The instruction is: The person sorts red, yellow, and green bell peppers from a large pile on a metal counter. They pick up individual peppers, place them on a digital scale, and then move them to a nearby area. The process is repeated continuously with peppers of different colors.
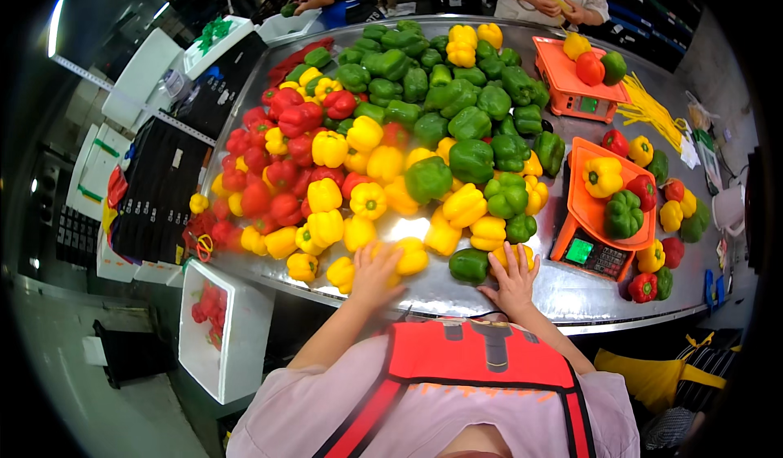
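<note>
My left hand (pixel 374 272), slightly blurred, lies over yellow bell peppers at the table's near edge. One yellow bell pepper (pixel 412 257) sits right beside its fingers; whether it grips one beneath the palm is hidden. My right hand (pixel 512 283) spreads its fingers over a yellow bell pepper (pixel 520 251), touching it without visibly closing around it. A dark green bell pepper (pixel 469 266) lies just left of that hand. Beyond both hands spreads a heap of red bell peppers (pixel 285 175), yellow ones (pixel 330 148) and green ones (pixel 471 160) on the metal table (pixel 440 299).
To the right stand two orange scales (pixel 587 247) (pixel 584 104) bearing peppers; mixed peppers (pixel 673 253) lie beside them. Yellow strips (pixel 651 112) rest behind. Scissors (pixel 204 247) lie at the left corner, above a white foam box (pixel 244 329). Another person's hands (pixel 555 6) are across the table.
</note>
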Action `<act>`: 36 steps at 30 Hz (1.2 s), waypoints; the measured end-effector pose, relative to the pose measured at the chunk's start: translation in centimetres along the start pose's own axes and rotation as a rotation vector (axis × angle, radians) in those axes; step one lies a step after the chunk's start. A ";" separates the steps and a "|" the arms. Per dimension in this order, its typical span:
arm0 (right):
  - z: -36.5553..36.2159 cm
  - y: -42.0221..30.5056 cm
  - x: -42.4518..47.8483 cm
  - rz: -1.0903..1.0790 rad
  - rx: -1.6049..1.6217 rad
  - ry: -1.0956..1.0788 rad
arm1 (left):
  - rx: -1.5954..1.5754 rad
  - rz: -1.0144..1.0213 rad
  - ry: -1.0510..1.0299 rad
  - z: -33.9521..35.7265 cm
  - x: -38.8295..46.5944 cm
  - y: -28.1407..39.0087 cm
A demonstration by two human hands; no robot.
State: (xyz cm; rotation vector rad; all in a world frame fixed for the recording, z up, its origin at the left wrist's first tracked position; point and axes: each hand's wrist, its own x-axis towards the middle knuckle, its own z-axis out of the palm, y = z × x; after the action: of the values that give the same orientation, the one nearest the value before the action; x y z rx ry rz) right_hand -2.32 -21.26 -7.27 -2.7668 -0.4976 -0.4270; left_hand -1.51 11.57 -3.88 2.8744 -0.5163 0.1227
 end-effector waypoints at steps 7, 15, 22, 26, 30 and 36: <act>-0.5 -0.6 0.5 0.037 0.017 0.003 | -0.191 -0.022 0.025 -2.6 3.1 0.3; -2.1 -0.7 0.9 0.056 0.080 -0.074 | -0.076 -0.162 0.447 -4.5 16.3 -8.0; -2.3 -0.6 1.1 0.065 0.118 -0.047 | 0.041 -0.362 0.121 -4.5 23.0 -11.1; -2.4 -0.6 1.2 0.074 0.107 -0.064 | 0.200 -0.440 0.010 -4.6 25.4 -11.9; -2.4 -0.4 1.2 0.069 0.106 -0.064 | 0.117 -0.401 -0.116 -8.0 26.4 -10.1; -2.2 -0.2 1.4 0.073 0.121 -0.074 | -0.805 -0.025 -0.389 -3.5 26.9 -10.7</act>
State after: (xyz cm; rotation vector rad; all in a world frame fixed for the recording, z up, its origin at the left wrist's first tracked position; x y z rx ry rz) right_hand -1.63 -21.38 -4.77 -2.6818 -0.4239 -0.2699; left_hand 27.24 13.12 0.63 2.1023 -0.4536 -0.5350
